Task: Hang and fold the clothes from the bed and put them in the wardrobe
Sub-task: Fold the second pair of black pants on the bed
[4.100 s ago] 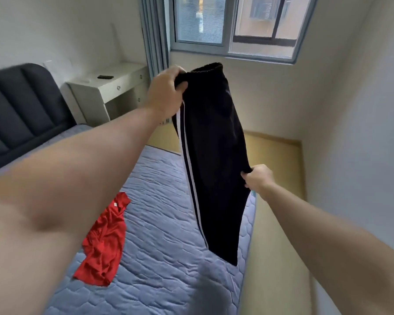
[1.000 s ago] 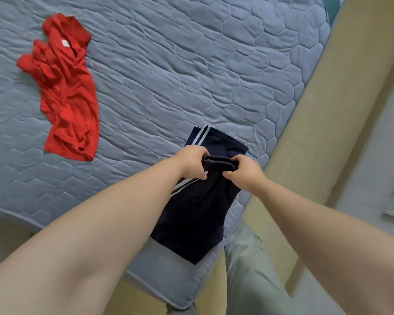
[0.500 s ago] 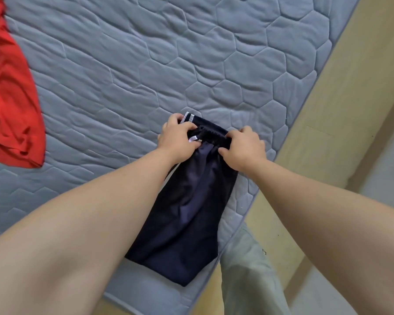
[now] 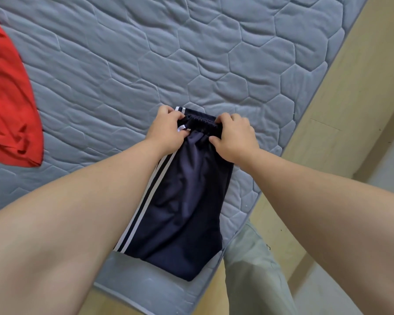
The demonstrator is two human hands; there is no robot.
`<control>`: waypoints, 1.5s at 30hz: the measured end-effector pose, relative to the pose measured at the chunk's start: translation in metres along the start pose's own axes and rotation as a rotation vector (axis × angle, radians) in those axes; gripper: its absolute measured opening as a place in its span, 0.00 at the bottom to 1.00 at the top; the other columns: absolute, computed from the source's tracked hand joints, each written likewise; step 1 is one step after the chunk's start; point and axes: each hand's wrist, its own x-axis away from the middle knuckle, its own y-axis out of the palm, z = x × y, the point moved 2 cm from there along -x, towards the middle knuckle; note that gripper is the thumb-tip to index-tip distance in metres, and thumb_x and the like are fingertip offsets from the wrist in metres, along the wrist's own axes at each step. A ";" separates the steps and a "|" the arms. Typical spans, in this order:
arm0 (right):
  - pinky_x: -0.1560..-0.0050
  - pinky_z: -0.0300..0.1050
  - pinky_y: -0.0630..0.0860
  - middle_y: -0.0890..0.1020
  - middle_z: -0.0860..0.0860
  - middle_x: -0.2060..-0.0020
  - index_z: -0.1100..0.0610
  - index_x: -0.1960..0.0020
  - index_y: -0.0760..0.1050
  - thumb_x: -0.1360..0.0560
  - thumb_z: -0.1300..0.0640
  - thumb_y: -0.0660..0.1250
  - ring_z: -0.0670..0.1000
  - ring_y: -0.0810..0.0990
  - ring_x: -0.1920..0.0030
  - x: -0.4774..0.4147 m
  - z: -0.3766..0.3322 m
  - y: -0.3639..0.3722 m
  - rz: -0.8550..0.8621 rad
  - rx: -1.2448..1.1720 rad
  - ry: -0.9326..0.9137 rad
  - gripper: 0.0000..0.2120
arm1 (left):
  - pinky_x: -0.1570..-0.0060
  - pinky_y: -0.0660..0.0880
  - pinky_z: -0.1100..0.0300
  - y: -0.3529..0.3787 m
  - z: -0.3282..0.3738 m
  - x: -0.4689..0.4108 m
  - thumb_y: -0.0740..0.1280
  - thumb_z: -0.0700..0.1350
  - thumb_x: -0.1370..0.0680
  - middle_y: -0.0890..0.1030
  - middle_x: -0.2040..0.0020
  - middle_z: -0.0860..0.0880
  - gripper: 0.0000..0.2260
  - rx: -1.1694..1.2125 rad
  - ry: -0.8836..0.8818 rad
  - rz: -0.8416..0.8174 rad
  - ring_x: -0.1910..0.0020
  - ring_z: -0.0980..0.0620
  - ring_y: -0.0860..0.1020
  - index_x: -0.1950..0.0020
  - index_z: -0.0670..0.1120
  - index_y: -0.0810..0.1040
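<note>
Person leans over the bed corner, both arms reaching down to the navy track pants [image 4: 184, 212]. They lie flat on the quilted mattress [image 4: 214, 53], folded into a narrow stack near the mattress corner. The long axis runs roughly 12 to 6 in the frame, with the lower end close to the mattress edge at 6. Two white side stripes [image 4: 143, 205] run down the stack's 9 o'clock edge. The gathered elastic waistband [image 4: 200, 122] is at the 12 o'clock end, on top of the fabric below it

At the band's 9 o'clock end, left hand [image 4: 166, 130]: fingers curled over the band edge, thumb in by the white stripe ends, pinching the cloth. At the band's 3 o'clock end, right hand [image 4: 234, 138]: fingers curled down over the band, thumb pressed on the fabric just below it, gripping. The hands are close together, with only the middle of the band showing between them. Whether the band is lifted off the layer under it, cannot tell

Off at 9 o'clock of the frame, red shirt [image 4: 7, 98] lies crumpled on the mattress, well apart from the pants and cut off by the frame edge. Pale wood-look floor [image 4: 350, 110] runs along the mattress side from 1 to 5 o'clock. The person's leg in light grey-green trousers [image 4: 253, 273] stands at 5 o'clock, just beside the mattress corner
</note>
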 end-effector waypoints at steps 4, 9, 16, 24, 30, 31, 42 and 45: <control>0.38 0.56 0.68 0.74 0.53 0.36 0.51 0.30 0.64 0.31 0.37 0.72 0.60 0.70 0.35 -0.012 0.010 -0.004 -0.115 0.015 0.116 0.36 | 0.34 0.70 0.45 -0.001 0.015 -0.005 0.72 0.45 0.26 0.69 0.33 0.45 0.25 -0.194 0.083 0.037 0.35 0.42 0.70 0.31 0.48 0.71; 0.53 0.48 0.74 0.79 0.53 0.47 0.56 0.38 0.71 0.33 0.48 0.74 0.56 0.78 0.48 -0.031 0.002 -0.016 -0.316 -0.042 0.092 0.28 | 0.35 0.70 0.41 -0.005 0.029 -0.024 0.68 0.46 0.23 0.71 0.34 0.42 0.27 -0.526 0.170 -0.148 0.36 0.36 0.70 0.25 0.49 0.65; 0.60 0.46 0.71 0.79 0.53 0.53 0.56 0.45 0.72 0.31 0.51 0.71 0.57 0.78 0.52 -0.046 -0.004 -0.025 -0.286 -0.026 0.080 0.18 | 0.45 0.73 0.45 -0.017 0.041 -0.041 0.64 0.46 0.20 0.74 0.40 0.40 0.15 -0.534 0.234 -0.208 0.42 0.35 0.76 0.33 0.46 0.72; 0.54 0.49 0.72 0.74 0.56 0.43 0.55 0.40 0.65 0.32 0.45 0.72 0.60 0.76 0.47 -0.043 -0.010 -0.006 -0.397 0.139 0.045 0.28 | 0.47 0.74 0.48 -0.016 0.039 -0.025 0.65 0.47 0.24 0.76 0.42 0.45 0.03 -0.561 0.180 -0.208 0.40 0.39 0.73 0.55 0.48 0.74; 0.51 0.49 0.71 0.76 0.57 0.38 0.59 0.33 0.65 0.32 0.32 0.72 0.61 0.77 0.39 -0.049 -0.015 -0.005 -0.333 0.227 0.003 0.41 | 0.39 0.71 0.45 -0.007 0.025 -0.001 0.68 0.45 0.25 0.72 0.34 0.45 0.21 -0.475 0.201 0.113 0.37 0.41 0.73 0.32 0.47 0.71; 0.52 0.48 0.70 0.77 0.57 0.39 0.60 0.33 0.66 0.31 0.33 0.72 0.61 0.77 0.40 -0.051 -0.016 -0.006 -0.335 0.240 -0.008 0.40 | 0.40 0.70 0.47 -0.003 0.022 0.013 0.67 0.44 0.25 0.73 0.36 0.45 0.19 -0.462 0.196 0.265 0.40 0.41 0.74 0.34 0.46 0.72; 0.52 0.51 0.75 0.77 0.60 0.44 0.60 0.37 0.64 0.32 0.51 0.75 0.63 0.77 0.45 -0.051 -0.027 0.001 -0.301 0.310 -0.132 0.31 | 0.24 0.58 0.45 0.111 -0.027 0.136 0.69 0.68 0.29 0.56 0.21 0.45 0.46 -0.290 -0.180 0.178 0.21 0.44 0.56 0.20 0.45 0.55; 0.56 0.49 0.72 0.75 0.52 0.51 0.56 0.43 0.66 0.36 0.45 0.70 0.59 0.76 0.50 -0.046 -0.030 0.000 -0.299 0.201 -0.073 0.27 | 0.22 0.49 0.39 0.119 -0.023 0.126 0.69 0.75 0.34 0.46 0.18 0.43 0.59 -0.300 -0.253 0.102 0.18 0.43 0.44 0.18 0.44 0.44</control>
